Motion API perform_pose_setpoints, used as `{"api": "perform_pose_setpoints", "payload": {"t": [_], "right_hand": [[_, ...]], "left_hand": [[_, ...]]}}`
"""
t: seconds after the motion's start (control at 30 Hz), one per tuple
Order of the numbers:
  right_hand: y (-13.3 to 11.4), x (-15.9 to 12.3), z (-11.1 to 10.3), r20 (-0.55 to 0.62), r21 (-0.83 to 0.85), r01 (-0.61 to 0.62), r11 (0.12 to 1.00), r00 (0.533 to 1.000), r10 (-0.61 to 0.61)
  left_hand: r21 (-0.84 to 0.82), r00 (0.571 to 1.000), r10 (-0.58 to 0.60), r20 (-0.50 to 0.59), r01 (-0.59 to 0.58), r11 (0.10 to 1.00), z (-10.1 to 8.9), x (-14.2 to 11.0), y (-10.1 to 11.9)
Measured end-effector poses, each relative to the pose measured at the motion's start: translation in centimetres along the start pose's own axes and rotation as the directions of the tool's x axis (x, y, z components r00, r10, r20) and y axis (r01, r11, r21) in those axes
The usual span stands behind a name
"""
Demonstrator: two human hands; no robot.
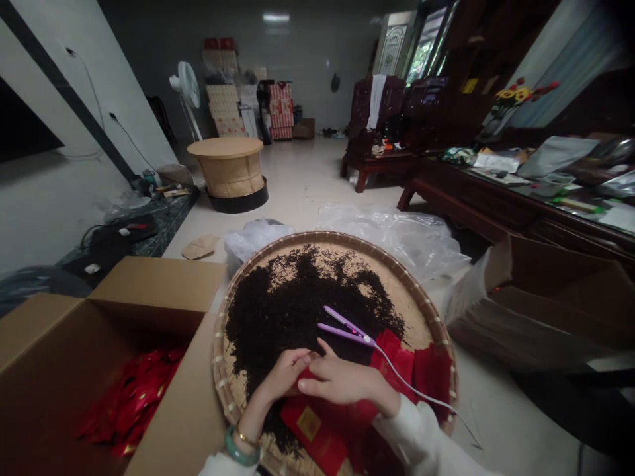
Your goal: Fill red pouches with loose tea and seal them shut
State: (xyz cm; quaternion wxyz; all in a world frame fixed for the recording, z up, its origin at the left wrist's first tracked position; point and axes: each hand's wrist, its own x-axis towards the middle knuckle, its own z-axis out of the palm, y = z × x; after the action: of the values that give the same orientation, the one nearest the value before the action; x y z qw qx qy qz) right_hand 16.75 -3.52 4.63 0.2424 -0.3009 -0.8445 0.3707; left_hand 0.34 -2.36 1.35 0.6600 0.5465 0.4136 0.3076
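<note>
- Pale floor point(307, 178) spreads through a dim room; take the tray's middle as the clock's centre, with twelve straight ahead.
- At eleven, well away, are a round table point(225, 147), a white fan point(188, 86) and stacked boxes point(225, 102).
- Toward one stands a dark chair point(360, 109) with a white cloth point(377, 99) over its back; toward two, a long, cluttered table point(459, 193).
- Clear plastic point(391, 241) lies on the floor just beyond the tray's rim, between twelve and one.
- Dark leaves point(278, 301) cover much of the woven tray point(417, 301), thickest from nine to twelve.
- Left hand point(285, 373) and right hand point(342, 382) meet just below the centre, fingers bent around a red packet point(302, 378) that they mostly hide.
- Below them, at six, lies a red pouch point(317, 433) with a gold label.
- Just past the right hand, near one, a purple iron point(350, 328) lies with its plates apart, tips toward ten; its white cord point(411, 389) crosses the rim at four.
- More red pouches point(429, 373) lie at three to four.
- An open carton point(161, 284) at nine holds shiny red packets point(141, 396); another carton point(555, 291) stands between two and three.
</note>
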Motion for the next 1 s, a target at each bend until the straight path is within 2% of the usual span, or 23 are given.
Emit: {"api": "perform_pose_setpoints", "payload": {"t": [0.13,0.23,0.3,0.37,0.4,0.43,0.53,0.63,0.73,0.83,1.0], "right_hand": [[-0.9,0.5,-0.5,0.041,-0.015,-0.021,1.000,0.999,0.022],[-1.2,1.1,-1.6,0.018,0.070,-0.046,0.997,0.999,0.045],[-0.6,1.6,-2.2,-0.110,0.152,-0.121,0.981,0.984,0.138],[0.8,2.1,-2.2,-0.287,0.155,-0.213,0.965,0.925,0.250],[1.6,2.3,-1.8,-0.355,0.085,-0.243,0.966,0.899,0.257],[2.5,2.6,-1.2,-0.371,-0.031,-0.257,0.966,0.900,0.228],[4.6,3.6,1.7,-0.241,-0.386,-0.270,0.882,0.952,0.187],[5.5,5.2,4.4,-0.141,-0.571,-0.195,0.797,0.980,0.139],[5.6,7.1,5.5,-0.102,-0.631,-0.128,0.765,0.991,0.082],[5.6,8.5,5.5,-0.078,-0.663,-0.093,0.742,0.995,0.056],[6.1,9.2,5.4,0.006,-0.696,-0.011,0.718,1.000,0.021]], "left_hand": [[-0.099,0.993,-0.009,-0.118,-0.003,0.995,-0.7,-0.1,-1.5],[-0.131,0.976,-0.019,-0.218,-0.010,0.991,-1.3,-0.4,-2.0],[-0.194,0.971,-0.056,-0.233,0.010,0.981,-1.7,-0.8,-1.9],[-0.323,0.968,-0.119,-0.222,0.042,0.946,-2.2,-1.3,-1.5],[-0.394,0.966,-0.144,-0.217,0.048,0.918,-2.5,-1.5,-1.3],[-0.454,0.963,-0.157,-0.217,0.043,0.890,-2.7,-1.7,-1.0],[-0.523,0.956,-0.145,-0.254,-0.010,0.852,-3.4,-2.1,-0.1],[-0.505,0.941,-0.132,-0.311,-0.046,0.862,-4.0,-2.3,0.0],[-0.508,0.928,-0.128,-0.351,-0.074,0.858,-4.4,-2.4,-0.5],[-0.540,0.934,-0.107,-0.342,-0.103,0.835,-4.4,-2.4,-1.1],[-0.584,0.929,-0.118,-0.350,-0.119,0.803,-4.1,-2.3,-1.1]]}}
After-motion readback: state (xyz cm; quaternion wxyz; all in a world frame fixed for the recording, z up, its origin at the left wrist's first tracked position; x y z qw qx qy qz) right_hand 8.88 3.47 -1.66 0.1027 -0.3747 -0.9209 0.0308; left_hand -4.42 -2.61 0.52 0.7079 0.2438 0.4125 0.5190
